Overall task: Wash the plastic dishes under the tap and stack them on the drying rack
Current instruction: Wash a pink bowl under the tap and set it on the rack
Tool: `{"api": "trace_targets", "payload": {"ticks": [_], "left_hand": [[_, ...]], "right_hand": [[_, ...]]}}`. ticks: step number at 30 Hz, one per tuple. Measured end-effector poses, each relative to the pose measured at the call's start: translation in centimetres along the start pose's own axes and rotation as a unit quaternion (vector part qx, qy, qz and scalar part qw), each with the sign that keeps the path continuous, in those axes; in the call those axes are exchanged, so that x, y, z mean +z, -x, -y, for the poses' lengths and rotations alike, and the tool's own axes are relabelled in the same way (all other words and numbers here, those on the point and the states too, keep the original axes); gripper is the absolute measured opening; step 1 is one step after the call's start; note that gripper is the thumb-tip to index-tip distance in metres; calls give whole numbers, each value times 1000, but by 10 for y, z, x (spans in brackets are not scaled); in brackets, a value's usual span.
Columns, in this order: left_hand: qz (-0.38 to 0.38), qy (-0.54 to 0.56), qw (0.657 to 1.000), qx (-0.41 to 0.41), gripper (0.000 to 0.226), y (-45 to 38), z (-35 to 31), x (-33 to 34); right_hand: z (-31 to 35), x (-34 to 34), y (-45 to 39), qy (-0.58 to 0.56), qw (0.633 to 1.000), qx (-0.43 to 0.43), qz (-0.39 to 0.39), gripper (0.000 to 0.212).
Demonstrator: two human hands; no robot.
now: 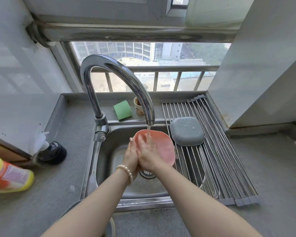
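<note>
Presently left hand [130,155] grips one pink dish [162,147]; flat right hand [148,155] rubs it; one grey dish [187,131] racked.

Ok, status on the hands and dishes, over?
Left hand grips pink plastic dish under tap; right hand rubs it. Grey plastic dish upturned on rack. Nothing blocking.

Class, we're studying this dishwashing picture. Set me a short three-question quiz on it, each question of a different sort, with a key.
1. True or false: the grey dish lies upside down on the rack.
2. Which hand wears the bracelet? A) left B) right
3. Fill in: water from the tap runs onto the ____ dish.

Key: 1 true. 2 A, the left hand; it holds the dish's edge while the right hand rubs its face with flat fingers. 3 pink.
</note>
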State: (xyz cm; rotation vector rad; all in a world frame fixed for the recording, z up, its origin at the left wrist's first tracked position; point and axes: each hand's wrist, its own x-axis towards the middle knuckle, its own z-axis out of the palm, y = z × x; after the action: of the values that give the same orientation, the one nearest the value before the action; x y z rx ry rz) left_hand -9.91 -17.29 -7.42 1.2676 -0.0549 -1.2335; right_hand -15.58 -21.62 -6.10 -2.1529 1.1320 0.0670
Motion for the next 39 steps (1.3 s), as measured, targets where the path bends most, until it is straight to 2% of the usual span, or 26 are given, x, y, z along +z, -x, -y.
{"api": "trace_targets", "payload": {"ticks": [3, 6, 8, 10, 13, 16, 18, 19, 21, 24, 27, 29, 33, 36, 39], "left_hand": [[0, 78, 996, -43, 49, -7, 2, -15], [12, 120, 990, -67, 52, -7, 3, -18], [6, 118, 992, -53, 46, -4, 1, -15], [4, 62, 996, -57, 46, -4, 0, -15], [4, -34, 996, -87, 47, -5, -2, -21], [-34, -77, 993, -77, 43, -5, -2, -21], [-69, -120, 989, -46, 35, -5, 0, -20], [-86, -142, 986, -18, 33, -9, 3, -21], [-114, -181, 977, 17, 33, -15, 7, -26], [-145, -180, 973, 18, 43, -14, 7, -34], [-189, -193, 963, 1, 51, -26, 17, -50], [-202, -220, 954, -8, 50, -32, 24, -52], [-194, -306, 932, 9, 33, -36, 27, -41], [-188, -318, 924, 102, 24, -36, 20, -34], [-153, -351, 906, 182, 18, -27, 4, -24]], "right_hand": [[1, 8, 3, -54, 992, -99, 53, 55], [-1, 8, 3, -72, 984, -152, 54, 57], [-2, 6, 1, -25, 982, -181, 50, 59], [-2, 1, -4, 67, 978, -191, 53, 62], [-12, -11, -15, 212, 963, -157, 52, 59], [-32, -15, -21, 277, 961, -15, 17, 66], [-36, -16, -23, 258, 962, 88, -22, 66], [-36, -18, -22, 251, 961, 113, -36, 62], [-34, -25, -21, 223, 966, 125, -47, 52], [-37, -36, -21, 163, 978, 128, -33, 41], [-40, -46, -19, -1, 991, 132, -29, 22], [-42, -53, -14, -116, 983, 132, -45, 23], [-46, -51, -4, -95, 985, 43, -137, 23], [-55, -38, 5, -124, 978, -19, -169, 33], [-63, -25, 11, -181, 967, 35, -174, 56]]}}
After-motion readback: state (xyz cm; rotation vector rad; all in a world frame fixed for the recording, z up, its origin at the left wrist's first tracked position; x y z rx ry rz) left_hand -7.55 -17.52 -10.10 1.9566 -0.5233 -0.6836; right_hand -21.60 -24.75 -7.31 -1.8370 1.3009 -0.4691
